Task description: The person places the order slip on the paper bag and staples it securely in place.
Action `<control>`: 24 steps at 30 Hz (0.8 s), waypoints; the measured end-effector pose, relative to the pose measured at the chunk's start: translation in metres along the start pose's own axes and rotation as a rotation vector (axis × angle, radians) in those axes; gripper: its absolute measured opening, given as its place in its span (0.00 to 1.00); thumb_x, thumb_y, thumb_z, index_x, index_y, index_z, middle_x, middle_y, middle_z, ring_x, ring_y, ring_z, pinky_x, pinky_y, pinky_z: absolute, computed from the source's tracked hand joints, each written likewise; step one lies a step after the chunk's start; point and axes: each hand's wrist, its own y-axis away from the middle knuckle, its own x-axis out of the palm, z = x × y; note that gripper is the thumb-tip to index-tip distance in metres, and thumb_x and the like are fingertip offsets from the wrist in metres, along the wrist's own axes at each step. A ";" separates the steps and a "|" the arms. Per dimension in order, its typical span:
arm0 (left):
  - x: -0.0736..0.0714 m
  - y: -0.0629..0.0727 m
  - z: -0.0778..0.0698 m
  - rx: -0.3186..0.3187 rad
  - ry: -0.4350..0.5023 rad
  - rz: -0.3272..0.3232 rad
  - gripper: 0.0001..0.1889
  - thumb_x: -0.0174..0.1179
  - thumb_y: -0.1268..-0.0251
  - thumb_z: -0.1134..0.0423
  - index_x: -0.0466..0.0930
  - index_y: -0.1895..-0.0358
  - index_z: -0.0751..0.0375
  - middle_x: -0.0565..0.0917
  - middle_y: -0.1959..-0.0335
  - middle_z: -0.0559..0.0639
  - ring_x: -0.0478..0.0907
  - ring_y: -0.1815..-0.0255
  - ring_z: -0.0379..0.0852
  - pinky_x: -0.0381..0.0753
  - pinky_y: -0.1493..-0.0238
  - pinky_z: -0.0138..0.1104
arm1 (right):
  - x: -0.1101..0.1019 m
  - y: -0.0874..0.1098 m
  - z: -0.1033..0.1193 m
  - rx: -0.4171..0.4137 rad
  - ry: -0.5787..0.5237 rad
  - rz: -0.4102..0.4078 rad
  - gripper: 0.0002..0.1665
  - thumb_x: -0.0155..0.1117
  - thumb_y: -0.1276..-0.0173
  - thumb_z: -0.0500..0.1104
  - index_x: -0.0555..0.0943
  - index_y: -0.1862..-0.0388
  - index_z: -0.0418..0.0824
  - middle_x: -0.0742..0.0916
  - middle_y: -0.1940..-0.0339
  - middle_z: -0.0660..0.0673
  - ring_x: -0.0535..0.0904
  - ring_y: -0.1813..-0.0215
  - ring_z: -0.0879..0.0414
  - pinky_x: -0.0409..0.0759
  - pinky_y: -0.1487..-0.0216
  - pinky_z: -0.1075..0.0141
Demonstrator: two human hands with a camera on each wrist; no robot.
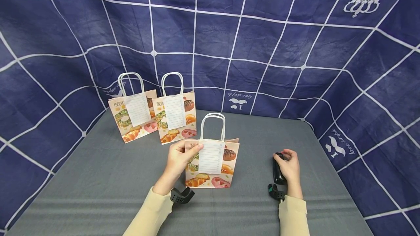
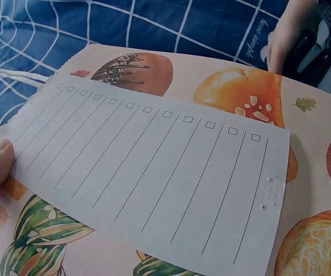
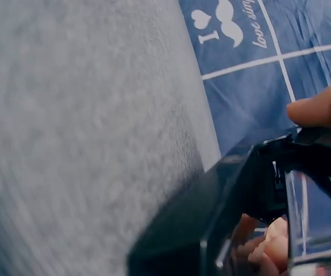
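My left hand (image 1: pixel 178 158) pinches a paper gift bag (image 1: pixel 191 182) at its upper left edge, with the thumb over the edge of a white lined sheet (image 1: pixel 210 159). The bag stands upright, printed with breads, its white twisted handles (image 1: pixel 212 114) raised. In the left wrist view the sheet (image 2: pixel 154 172) shows a row of small checkboxes and lies against the bag's front. To the right, my right hand (image 1: pixel 290 168) grips a glossy black stapler (image 1: pixel 278 172) close over the table. The right wrist view shows the stapler (image 3: pixel 211 213) up close, with the fingers partly hidden behind it.
Two similar bags, a left one (image 1: pixel 131 134) and a right one (image 1: pixel 177 137), stand at the back left, each with a white sheet on its front. The grey table (image 1: pixel 242 210) meets a blue gridded cloth (image 1: pixel 269 39) hanging at the back and sides.
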 end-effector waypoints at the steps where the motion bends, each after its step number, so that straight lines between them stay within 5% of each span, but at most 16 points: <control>1: 0.000 0.000 0.000 0.000 0.000 -0.001 0.06 0.66 0.47 0.75 0.82 0.67 0.77 0.84 0.74 0.49 0.74 0.77 0.37 0.73 0.77 0.28 | 0.000 0.001 0.001 0.008 0.026 0.025 0.31 0.63 0.38 0.45 0.65 0.41 0.31 0.79 0.48 0.29 0.76 0.50 0.38 0.70 0.53 0.53; 7: -0.001 0.000 0.000 -0.007 -0.002 -0.004 0.06 0.66 0.47 0.75 0.82 0.67 0.76 0.83 0.74 0.49 0.74 0.77 0.38 0.74 0.77 0.29 | 0.004 0.004 0.009 0.005 0.105 0.145 0.34 0.59 0.35 0.51 0.65 0.38 0.30 0.81 0.53 0.28 0.78 0.58 0.41 0.72 0.58 0.56; 11: -0.002 0.000 0.000 -0.009 -0.004 0.000 0.06 0.66 0.46 0.74 0.82 0.66 0.76 0.84 0.72 0.54 0.76 0.76 0.39 0.76 0.76 0.30 | 0.011 0.002 0.013 -0.038 0.008 0.125 0.30 0.59 0.33 0.49 0.66 0.40 0.32 0.82 0.55 0.31 0.77 0.57 0.44 0.70 0.56 0.58; 17: -0.002 0.000 0.001 0.012 -0.010 0.009 0.05 0.66 0.46 0.75 0.82 0.67 0.76 0.84 0.72 0.54 0.76 0.76 0.38 0.76 0.76 0.30 | 0.021 0.002 0.021 -0.100 -0.171 0.096 0.28 0.60 0.32 0.46 0.64 0.39 0.35 0.81 0.52 0.35 0.77 0.53 0.52 0.70 0.58 0.76; 20: -0.002 0.000 0.001 0.013 -0.013 0.014 0.05 0.66 0.46 0.74 0.82 0.67 0.75 0.84 0.72 0.54 0.76 0.76 0.38 0.76 0.76 0.30 | 0.025 0.005 0.026 -0.091 -0.201 0.102 0.31 0.64 0.35 0.47 0.65 0.39 0.35 0.81 0.51 0.35 0.78 0.58 0.63 0.71 0.62 0.80; 24: -0.002 0.000 0.001 0.012 -0.010 0.016 0.05 0.65 0.46 0.75 0.82 0.67 0.76 0.84 0.73 0.52 0.75 0.76 0.37 0.75 0.76 0.29 | 0.030 0.009 0.033 -0.037 -0.189 0.109 0.33 0.67 0.39 0.54 0.72 0.41 0.36 0.82 0.49 0.35 0.79 0.56 0.61 0.71 0.64 0.78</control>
